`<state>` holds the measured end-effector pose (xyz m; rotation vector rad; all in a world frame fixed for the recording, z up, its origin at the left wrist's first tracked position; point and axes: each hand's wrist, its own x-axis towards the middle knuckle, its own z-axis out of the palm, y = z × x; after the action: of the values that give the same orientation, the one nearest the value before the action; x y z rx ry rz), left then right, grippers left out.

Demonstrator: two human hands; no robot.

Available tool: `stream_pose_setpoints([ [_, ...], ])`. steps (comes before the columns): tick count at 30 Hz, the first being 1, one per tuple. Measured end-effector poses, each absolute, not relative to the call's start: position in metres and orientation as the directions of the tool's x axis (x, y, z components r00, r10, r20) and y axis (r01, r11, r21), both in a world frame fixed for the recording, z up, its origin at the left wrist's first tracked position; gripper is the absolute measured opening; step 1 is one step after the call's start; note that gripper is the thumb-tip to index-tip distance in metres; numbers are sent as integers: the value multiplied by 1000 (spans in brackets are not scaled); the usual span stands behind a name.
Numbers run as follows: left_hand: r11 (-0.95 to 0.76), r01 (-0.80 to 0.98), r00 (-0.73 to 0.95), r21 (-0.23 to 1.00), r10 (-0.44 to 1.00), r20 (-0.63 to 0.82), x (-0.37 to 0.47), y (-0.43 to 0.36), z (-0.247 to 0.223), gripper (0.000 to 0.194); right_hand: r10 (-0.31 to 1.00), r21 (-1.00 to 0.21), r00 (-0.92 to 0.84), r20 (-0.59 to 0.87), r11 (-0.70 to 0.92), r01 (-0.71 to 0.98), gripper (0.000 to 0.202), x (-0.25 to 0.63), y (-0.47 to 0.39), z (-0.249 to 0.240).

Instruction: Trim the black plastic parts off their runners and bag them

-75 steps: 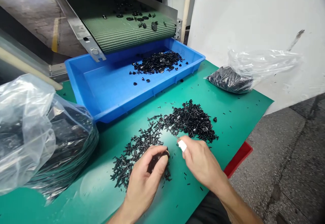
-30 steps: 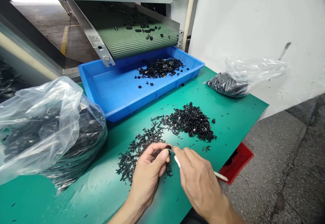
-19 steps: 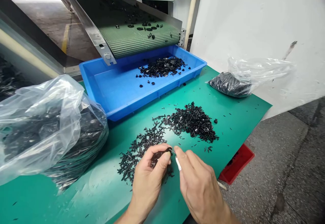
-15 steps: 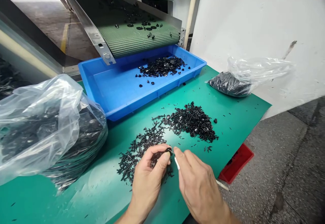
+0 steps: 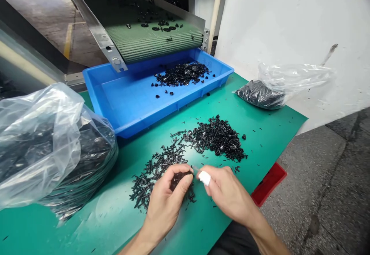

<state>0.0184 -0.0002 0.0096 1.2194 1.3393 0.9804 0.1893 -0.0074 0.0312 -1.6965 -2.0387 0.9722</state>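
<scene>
My left hand [image 5: 166, 199] is closed in a pinch over the black pieces, thumb against fingertip. A small black plastic part [image 5: 189, 172] is in that pinch, mostly hidden by the fingers. Just to the right, my right hand [image 5: 228, 191] is closed on a thin blade [image 5: 195, 168], whose blurred tip points at the left fingertips. White wrapping [image 5: 205, 178] covers the right thumb. Beneath and left of my hands lies a loose heap of thin branched black pieces [image 5: 144, 183]. Beyond them is a denser pile of small black parts [image 5: 221, 137].
A blue tray [image 5: 100, 106] holding black parts sits under the end of a green conveyor belt [image 5: 130, 46]. A large plastic bag of black pieces [image 5: 63, 151] stands left; a smaller bag [image 5: 260, 95] lies at the back right. A red bin [image 5: 270, 183] is below the green table's [image 5: 260, 139] right edge.
My right hand has rolled over, showing the white-wrapped thumb, and its blade has drawn slightly away from the part. My left hand keeps its pinch; the view has shifted slightly.
</scene>
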Motion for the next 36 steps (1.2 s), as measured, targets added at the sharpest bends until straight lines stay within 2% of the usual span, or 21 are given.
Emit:
stream_pose_setpoints([
  [3, 261, 103, 38, 960, 963, -266, 18, 5, 9, 15, 982, -586, -144, -121, 46, 809, 24, 193, 15, 29],
  [5, 352, -61, 92, 934, 934, -346, 19, 9, 8, 17, 991, -483, -136, -19, 110, 869, 23, 186, 31, 29],
  [7, 422, -244, 173, 873, 905, -389, 19, 12, 8, 17, 983, -373, -183, 22, 178, 911, 25, 175, 48, 30],
  [10, 463, -419, 197, 781, 886, -420, 18, 15, 10, 13, 979, -234, -202, -38, 188, 954, 26, 158, 71, 32],
  [12, 473, -488, 175, 733, 876, -449, 18, 16, 12, 13, 978, -197, -199, -69, 183, 963, 25, 151, 80, 32],
  [15, 512, -515, 160, 687, 845, -509, 17, 18, 14, 23, 977, -203, -205, -53, 190, 960, 22, 151, 83, 30],
  [18, 551, -459, 140, 697, 820, -556, 18, 18, 15, 23, 975, -222, -220, -36, 207, 953, 21, 161, 72, 31],
  [20, 526, -428, 111, 735, 838, -534, 19, 18, 14, 24, 970, -285, -244, -12, 231, 930, 21, 168, 58, 35],
  [24, 480, -393, 162, 784, 876, -455, 21, 15, 11, 26, 953, -519, -298, 46, 278, 808, 22, 177, 29, 46],
  [28, 513, -370, 222, 774, 858, -463, 21, 12, 8, 20, 946, -598, -324, 20, 271, 754, 24, 179, 7, 54],
  [32, 499, -416, 188, 760, 865, -465, 23, 9, 10, 23, 948, -568, -299, 113, 308, 763, 42, 185, -9, 47],
  [36, 495, -406, 207, 768, 869, -450, 27, 4, 11, 23, 940, -487, -236, 246, 330, 809, 34, 180, -22, 30],
])
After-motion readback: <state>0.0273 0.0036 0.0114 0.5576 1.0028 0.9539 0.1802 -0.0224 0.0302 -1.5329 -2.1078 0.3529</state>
